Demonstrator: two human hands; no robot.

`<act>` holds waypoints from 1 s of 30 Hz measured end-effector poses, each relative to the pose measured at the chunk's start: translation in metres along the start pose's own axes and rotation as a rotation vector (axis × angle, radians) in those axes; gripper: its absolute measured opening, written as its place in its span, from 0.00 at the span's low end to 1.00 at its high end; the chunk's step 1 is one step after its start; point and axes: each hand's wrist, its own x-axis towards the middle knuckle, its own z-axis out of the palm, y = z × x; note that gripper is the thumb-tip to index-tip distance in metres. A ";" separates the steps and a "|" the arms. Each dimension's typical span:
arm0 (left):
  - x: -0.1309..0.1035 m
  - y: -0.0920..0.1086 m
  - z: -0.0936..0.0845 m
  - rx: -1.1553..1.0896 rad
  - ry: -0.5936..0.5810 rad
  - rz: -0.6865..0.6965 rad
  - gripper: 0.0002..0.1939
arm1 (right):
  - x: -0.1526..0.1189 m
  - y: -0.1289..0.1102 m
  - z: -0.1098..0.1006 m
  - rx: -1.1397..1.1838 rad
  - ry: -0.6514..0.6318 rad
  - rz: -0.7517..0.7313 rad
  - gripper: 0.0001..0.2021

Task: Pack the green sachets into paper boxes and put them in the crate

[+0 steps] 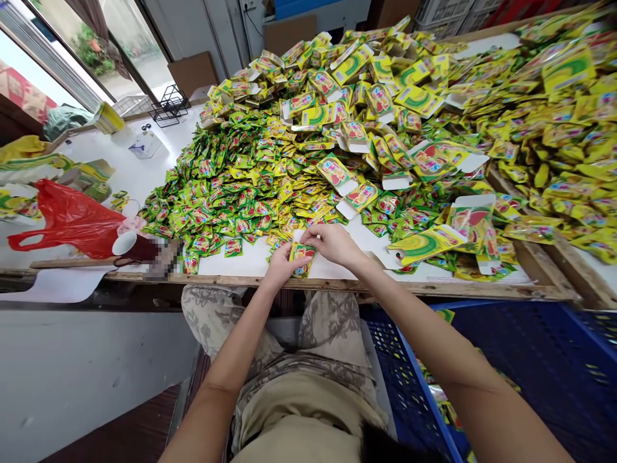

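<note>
Close to the table's front edge, my left hand [280, 266] is closed around a small yellow-green printed carton [303, 265], its thumb across the front. A white flap stands up at the carton's top. My right hand [333, 244] is at that upper end, fingers pinched together; what lies between them is hidden. Just beyond both hands spreads a heap of small green and yellow sachets [231, 199] with watermelon prints. Flattened or open yellow cartons [357, 138] are piled on and behind the sachets. More cartons [429, 244] lie right of my right hand.
On the left are a red plastic bag [72, 218], a dark mug [137, 247] with a white inside, and a black wire rack [169, 106]. A wooden strip [337, 285] edges the table. Blue crates [525, 360] stand below right. Yellow packets [569, 161] fill the far right.
</note>
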 end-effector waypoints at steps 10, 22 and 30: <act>0.003 -0.001 0.001 -0.001 0.021 -0.021 0.25 | 0.000 0.003 -0.002 0.042 -0.098 0.050 0.08; 0.003 -0.002 -0.002 -0.012 0.042 0.034 0.28 | -0.019 0.037 0.014 0.618 0.090 0.231 0.19; 0.001 -0.002 -0.005 0.057 0.063 0.064 0.29 | -0.023 0.024 0.027 0.887 -0.012 0.338 0.23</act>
